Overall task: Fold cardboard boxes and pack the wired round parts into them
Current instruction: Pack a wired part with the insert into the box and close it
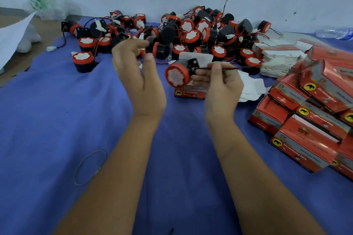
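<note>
Your left hand point(133, 74) is motion-blurred at the fingertips; whether it pinches anything cannot be told. Your right hand point(217, 80) covers the rear of the round part point(176, 77) and where its wire point(242, 67) begins. The open box point(190, 92) beneath shows only its front strip; print too small to read. The finished boxes point(313, 120) run off the right edge, lettering smeared. The bottle point(334, 33) is cut by that edge. The plastic bag point(45, 5) is hazy.
</note>
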The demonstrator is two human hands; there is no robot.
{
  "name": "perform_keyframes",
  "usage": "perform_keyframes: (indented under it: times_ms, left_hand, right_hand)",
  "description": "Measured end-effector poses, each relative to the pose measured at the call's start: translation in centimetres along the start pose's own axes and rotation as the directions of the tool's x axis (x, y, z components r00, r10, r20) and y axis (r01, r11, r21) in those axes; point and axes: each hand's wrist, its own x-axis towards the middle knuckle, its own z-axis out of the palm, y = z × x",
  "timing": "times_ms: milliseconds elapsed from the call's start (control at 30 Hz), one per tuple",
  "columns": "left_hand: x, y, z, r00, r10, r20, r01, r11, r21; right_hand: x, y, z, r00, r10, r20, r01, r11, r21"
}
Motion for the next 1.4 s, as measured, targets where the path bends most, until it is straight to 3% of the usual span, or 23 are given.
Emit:
perform_keyframes:
  times_ms: [67, 167, 233, 367, 433, 567, 700, 800, 933, 1067, 1200, 1300, 1400]
  left_hand:
    - [0.0, -0.7, -0.3, 0.945, -0.316, 0.085, 0.323, 0.943, -0.082]
    - [-0.1, -2.2, 0.0, 0.708, -0.585, 0.395, 0.671, 0.732, -0.119]
    - [-0.3, -2.6, 0.3, 0.581, -0.586, 0.565, 0.707, 0.707, 0.007]
    - [-1.8, -3.3, 1.3, 0.452, -0.498, 0.740, 0.591, 0.789, 0.169]
    - [-2.2, -3.4, 1.6, 0.451, -0.485, 0.749, 0.549, 0.813, 0.196]
    - [-2.1, -3.4, 1.9, 0.530, -0.492, 0.691, 0.464, 0.850, 0.249]
    - [-2.0, -3.5, 1.8, 0.505, -0.495, 0.707, 0.457, 0.848, 0.267]
    - [-1.8, -3.7, 1.1, 0.473, -0.489, 0.733, 0.507, 0.831, 0.228]
    - [-1.3, -4.0, 0.4, 0.397, -0.485, 0.779, 0.538, 0.811, 0.231]
    - [-1.2, -4.1, 0.0, 0.404, -0.472, 0.784, 0.543, 0.813, 0.211]
    - [-1.3, -4.3, -0.1, 0.399, -0.477, 0.783, 0.529, 0.817, 0.228]
    - [-1.4, -4.4, 0.0, 0.396, -0.494, 0.774, 0.526, 0.813, 0.249]
    - [-1.4, -4.5, 0.1, 0.398, -0.513, 0.761, 0.521, 0.809, 0.273]
  right_hand:
    - [0.8, -0.4, -1.0, 0.998, -0.009, -0.062, 0.012, 0.999, 0.045]
    - [1.5, -0.2, -2.0, 0.992, 0.047, -0.114, -0.036, 0.995, 0.095]
    - [1.9, -0.1, -2.3, 0.984, 0.091, -0.154, -0.065, 0.984, 0.166]
    - [2.4, 0.3, -2.5, 0.979, 0.126, -0.157, -0.083, 0.964, 0.252]
    - [2.2, 0.4, -2.3, 0.980, 0.160, -0.118, -0.123, 0.953, 0.277]
    - [2.0, 0.8, -1.7, 0.977, 0.191, -0.094, -0.167, 0.962, 0.218]
    - [2.1, 0.8, -1.7, 0.986, 0.128, -0.109, -0.124, 0.992, 0.037]
    - [2.0, 0.9, -1.9, 0.988, 0.025, -0.155, -0.056, 0.979, -0.195]
    - [1.9, 1.4, -2.4, 0.973, -0.223, -0.063, 0.146, 0.803, -0.578]
    - [1.9, 2.1, -2.9, 0.922, -0.369, 0.115, 0.315, 0.546, -0.776]
    - [1.8, 2.0, -2.8, 0.884, -0.428, 0.185, 0.382, 0.437, -0.814]
    - [1.2, 1.8, -2.4, 0.776, -0.548, 0.312, 0.534, 0.309, -0.787]
    - [0.8, 1.5, -2.1, 0.708, -0.616, 0.347, 0.601, 0.266, -0.754]
